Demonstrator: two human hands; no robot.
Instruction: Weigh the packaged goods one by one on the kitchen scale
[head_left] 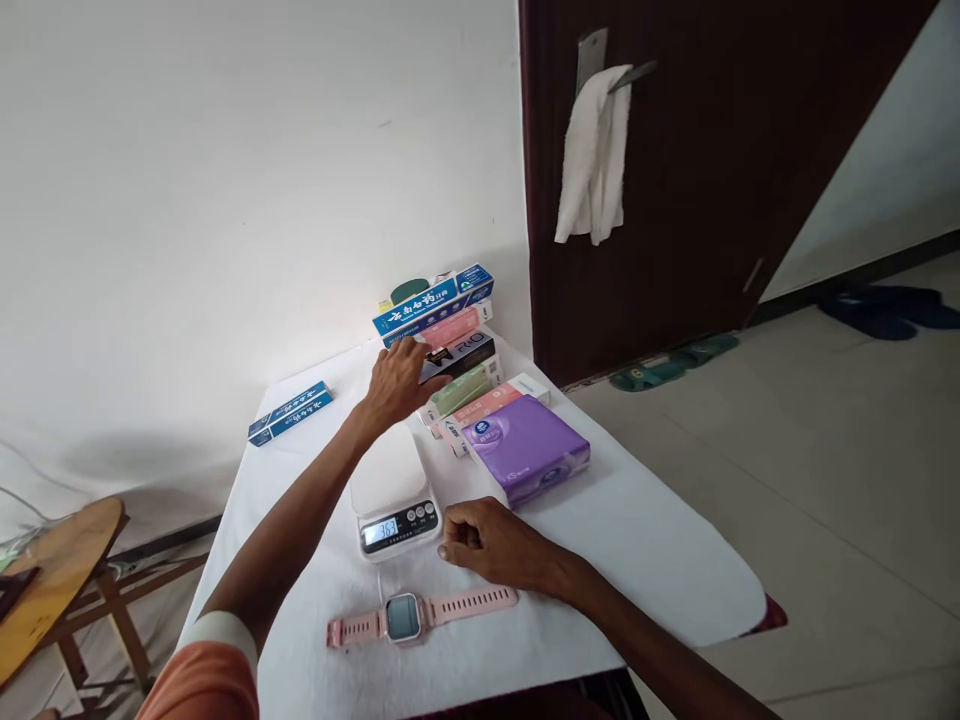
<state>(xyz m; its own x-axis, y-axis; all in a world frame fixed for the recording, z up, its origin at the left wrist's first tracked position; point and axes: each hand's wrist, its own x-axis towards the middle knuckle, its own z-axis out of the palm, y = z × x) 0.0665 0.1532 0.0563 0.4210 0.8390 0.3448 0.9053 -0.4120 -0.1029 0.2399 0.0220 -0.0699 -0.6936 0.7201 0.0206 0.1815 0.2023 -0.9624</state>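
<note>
My left hand [401, 380] reaches over the kitchen scale, its thumb and fingers around the left end of a black box [472, 352] with "R&O" lettering. That box lies in a row of narrow cartons. My right hand [499, 545] rests on the table beside the scale, fingers curled, with nothing visible in them. The white digital scale [390, 475] has a lit display that seems to read 363. Nearest to my right hand is a purple tissue pack [529, 445]. A pink-strapped smartwatch [403, 618] lies flat in front of the scale.
Behind the black box stand a blue toothpaste box [435, 303] and a pink box [454, 327]; in front are a green box [466, 390] and a coral box [495, 400]. Two blue cartons [290, 413] lie on the left of the white-covered table [645, 555], against the wall.
</note>
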